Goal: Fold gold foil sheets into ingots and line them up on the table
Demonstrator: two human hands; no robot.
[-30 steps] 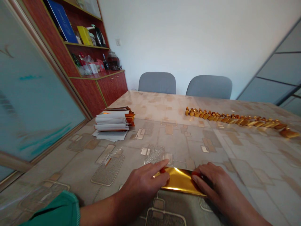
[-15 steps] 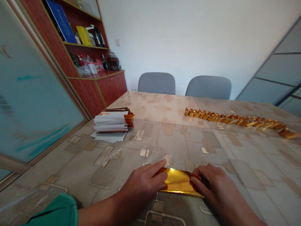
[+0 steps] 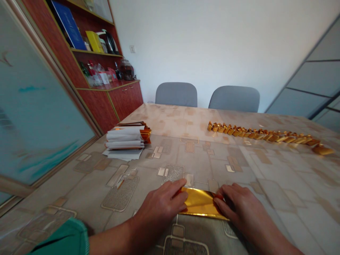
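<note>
On the table (image 3: 202, 156), left hand (image 3: 159, 207) and right hand (image 3: 239, 209), both open, press one gold sheet (image 3: 199, 205).

Shiny gold foil sheet (image 3: 199, 205), folded, flat on the table edge

Near edge: foil sheet (image 3: 199, 206) on table (image 3: 202, 156), between both hands
Far left: paper stack (image 3: 126, 140)
Far right: row of folded pieces (image 3: 265, 135)

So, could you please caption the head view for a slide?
Left hand and right hand press a gold foil sheet on the table, folded gold pieces beyond.
</note>
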